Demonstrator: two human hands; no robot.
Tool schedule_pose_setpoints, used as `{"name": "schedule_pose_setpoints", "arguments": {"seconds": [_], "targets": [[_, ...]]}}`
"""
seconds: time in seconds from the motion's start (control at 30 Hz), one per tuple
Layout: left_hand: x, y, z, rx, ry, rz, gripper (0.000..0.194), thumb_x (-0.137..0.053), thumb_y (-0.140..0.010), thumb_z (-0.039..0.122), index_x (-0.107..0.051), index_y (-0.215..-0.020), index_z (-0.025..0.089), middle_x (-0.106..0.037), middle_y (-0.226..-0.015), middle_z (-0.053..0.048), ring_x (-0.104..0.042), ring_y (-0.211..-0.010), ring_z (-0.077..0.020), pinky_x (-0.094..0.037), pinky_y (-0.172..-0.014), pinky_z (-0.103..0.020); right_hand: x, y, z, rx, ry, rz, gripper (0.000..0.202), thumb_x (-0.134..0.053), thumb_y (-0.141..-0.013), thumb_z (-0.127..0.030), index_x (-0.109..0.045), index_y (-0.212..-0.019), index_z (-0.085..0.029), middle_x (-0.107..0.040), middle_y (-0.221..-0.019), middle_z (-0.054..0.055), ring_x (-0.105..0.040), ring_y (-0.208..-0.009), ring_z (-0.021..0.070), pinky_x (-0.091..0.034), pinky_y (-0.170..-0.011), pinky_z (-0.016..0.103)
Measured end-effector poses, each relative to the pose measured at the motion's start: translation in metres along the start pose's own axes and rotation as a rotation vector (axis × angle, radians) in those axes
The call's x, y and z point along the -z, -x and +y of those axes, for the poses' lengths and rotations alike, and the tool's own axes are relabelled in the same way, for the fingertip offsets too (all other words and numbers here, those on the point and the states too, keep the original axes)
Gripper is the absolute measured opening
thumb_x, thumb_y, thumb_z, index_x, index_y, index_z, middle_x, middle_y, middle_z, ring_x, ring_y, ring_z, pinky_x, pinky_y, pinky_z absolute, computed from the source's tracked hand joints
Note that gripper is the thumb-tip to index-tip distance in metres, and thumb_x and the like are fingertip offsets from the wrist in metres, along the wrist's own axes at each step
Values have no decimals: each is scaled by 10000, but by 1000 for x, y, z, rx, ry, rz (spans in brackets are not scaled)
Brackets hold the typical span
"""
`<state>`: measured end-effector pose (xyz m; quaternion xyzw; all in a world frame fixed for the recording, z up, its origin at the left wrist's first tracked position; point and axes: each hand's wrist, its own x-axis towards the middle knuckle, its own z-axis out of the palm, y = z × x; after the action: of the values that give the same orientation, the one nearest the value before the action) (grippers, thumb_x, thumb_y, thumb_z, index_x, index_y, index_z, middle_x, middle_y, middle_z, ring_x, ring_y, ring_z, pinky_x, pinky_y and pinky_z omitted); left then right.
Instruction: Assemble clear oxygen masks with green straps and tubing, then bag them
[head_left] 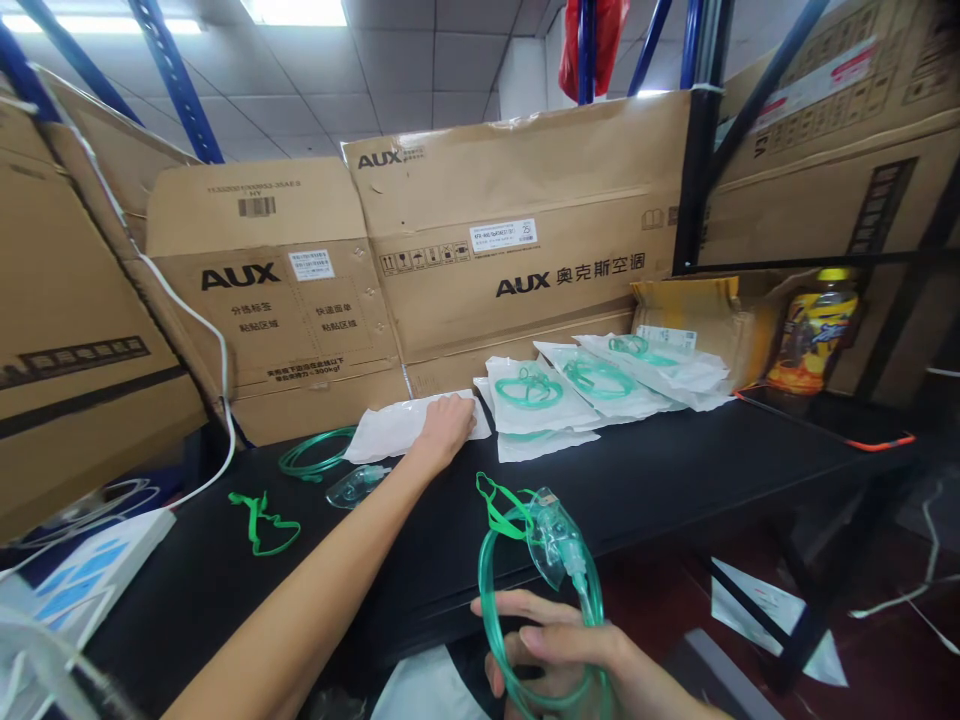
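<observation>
My left hand (448,430) reaches across the black table, its fingers curled down on the right end of a white pouch (390,428); the fingertips are hidden. My right hand (555,650) is closed around a coil of green tubing joined to a clear oxygen mask (553,535) with a green elastic strap (499,505), held up at the table's front edge. Left of the pouch lie another coil of green tubing (311,455), a clear mask (356,487) and a loose green strap (262,525). Several white pouches (536,395) with green tubing inside overlap right of my left hand.
Cardboard boxes (525,220) wall the back of the black table (660,480). A drink bottle (814,335) and a dark flat object with an orange edge (825,420) are at right. A white box (97,575) and white cable (206,330) are at left.
</observation>
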<state>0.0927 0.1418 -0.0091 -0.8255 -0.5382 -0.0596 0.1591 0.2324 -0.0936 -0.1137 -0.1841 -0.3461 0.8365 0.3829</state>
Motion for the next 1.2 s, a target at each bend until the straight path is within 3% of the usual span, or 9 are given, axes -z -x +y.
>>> {"name": "schedule_pose_setpoints", "arguments": {"seconds": [0.1,0.2,0.27,0.37,0.5,0.6,0.7,0.87,1.2], "targets": [[16,3,-13,50,2,75,294,-617,-1002,364,-670,-1185,141,-691,-1193,-104,-668,-1094,-250,-538,-965,-480,0,2,-3,-6,25,-8,562,-753,-840,-366,-642,-1348,-154,-706,-1019,124,-710,-795,216,-481,-888,424],[46,15,-29,98,7,181,267,-511,-1029,286,-712,-1142,152,-739,-1095,-154,-690,-1094,-311,-518,-919,-443,0,3,-4,-1,61,-32,597,-757,-841,-388,-623,-1372,-147,-708,-1023,134,-710,-831,229,-473,-905,432],[68,31,-38,114,16,267,315,-446,-1034,253,-711,-1184,177,-755,-1098,-177,-694,-1107,-339,-499,-891,-405,-1,3,-6,15,77,-46,607,-765,-839,-392,-622,-1371,-139,-712,-1021,140,-705,-857,234,-466,-913,431],[87,73,-44,81,45,377,341,-420,-1054,297,-632,-1317,247,-750,-1214,-97,-690,-1139,-286,-478,-907,-348,-4,8,-11,63,104,-52,609,-771,-839,-404,-631,-1364,-128,-716,-1010,137,-700,-854,225,-463,-909,414],[70,146,-41,-93,210,410,262,-474,-1035,356,-638,-1215,258,-764,-1138,-36,-732,-993,-231,-490,-831,-302,-13,25,-28,130,205,-65,659,-795,-823,-426,-632,-1372,-101,-714,-986,137,-699,-868,236,-452,-902,398],[43,194,-34,-79,294,262,204,-505,-1002,325,-634,-1155,285,-750,-1152,-7,-726,-991,-218,-500,-820,-301,-23,45,-42,117,223,-45,635,-793,-823,-412,-650,-1362,-109,-709,-1007,131,-690,-921,245,-443,-904,366],[29,218,-28,-79,325,105,185,-584,-933,294,-653,-1104,309,-736,-1163,11,-705,-959,-223,-500,-799,-315,-32,59,-51,94,209,8,577,-781,-831,-370,-671,-1346,-133,-711,-1026,126,-680,-945,236,-450,-884,331],[36,211,-20,-146,330,54,320,-658,-912,523,-685,-1134,293,-727,-1189,-26,-666,-1024,-274,-466,-943,-399,-34,66,-54,111,197,45,592,-772,-828,-382,-669,-1342,-108,-709,-984,144,-693,-895,252,-477,-872,369],[44,184,-18,-199,429,-106,311,-617,-963,490,-772,-1164,311,-775,-1171,-35,-712,-1091,-281,-488,-963,-335,-32,67,-52,92,207,81,610,-786,-798,-390,-670,-1325,-107,-683,-994,145,-699,-962,277,-495,-854,366]]}}
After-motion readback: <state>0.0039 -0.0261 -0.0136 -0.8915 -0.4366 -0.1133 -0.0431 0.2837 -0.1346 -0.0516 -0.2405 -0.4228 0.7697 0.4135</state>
